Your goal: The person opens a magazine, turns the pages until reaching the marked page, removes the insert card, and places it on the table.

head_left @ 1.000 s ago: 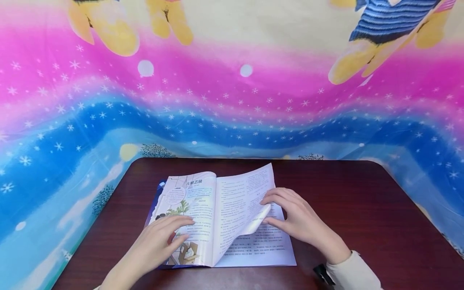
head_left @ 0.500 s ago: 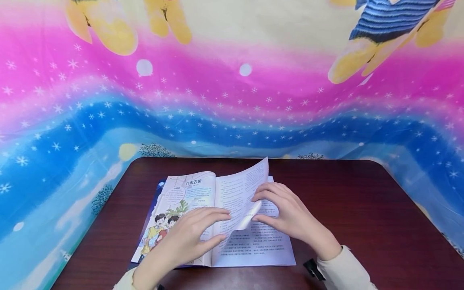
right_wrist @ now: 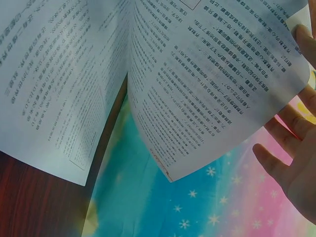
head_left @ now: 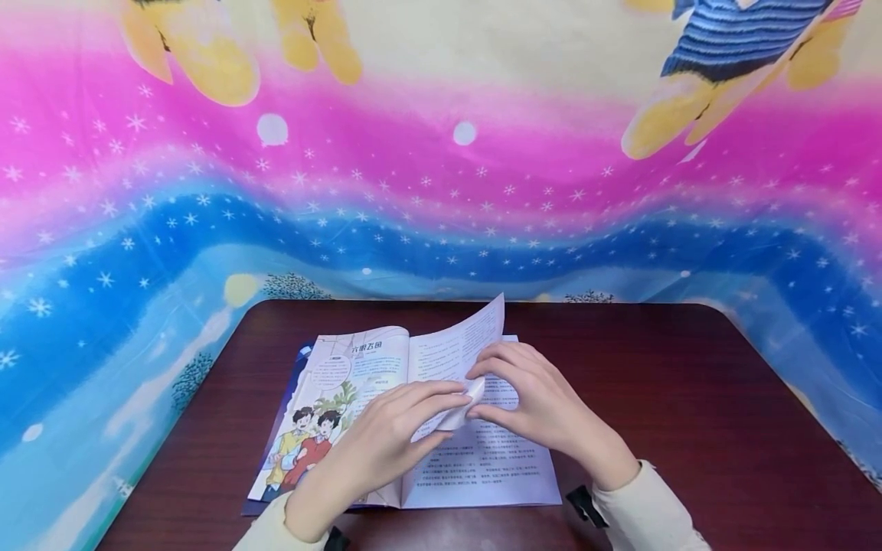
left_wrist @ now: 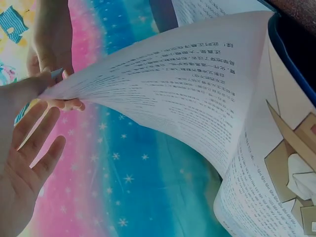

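Observation:
An open magazine [head_left: 482,490] lies on the table, its left page [head_left: 368,367] showing a printed heading and a drawing of two figures. One printed page [head_left: 451,348] on the right side is lifted, standing up in a curve with its outer edge bent over. My right hand [head_left: 551,398] pinches that edge between thumb and fingers. Reaching in from the left, my left hand [head_left: 386,432] has its fingertips at the same bent edge, with the thumb below. The left wrist view shows the lifted page [left_wrist: 173,74] narrowing to where both hands meet it; the right wrist view shows its printed underside [right_wrist: 207,94].
The dark reddish-brown table [head_left: 661,398] extends on both sides of the magazine. Behind it hangs a pink and blue cloth [head_left: 441,207] patterned with snowflakes. A dark blue cover edge [head_left: 292,390] sticks out at the magazine's left.
My left hand has moved right from the left page to the lifted page's edge. My right hand has drawn that edge leftward, and the page stands more upright.

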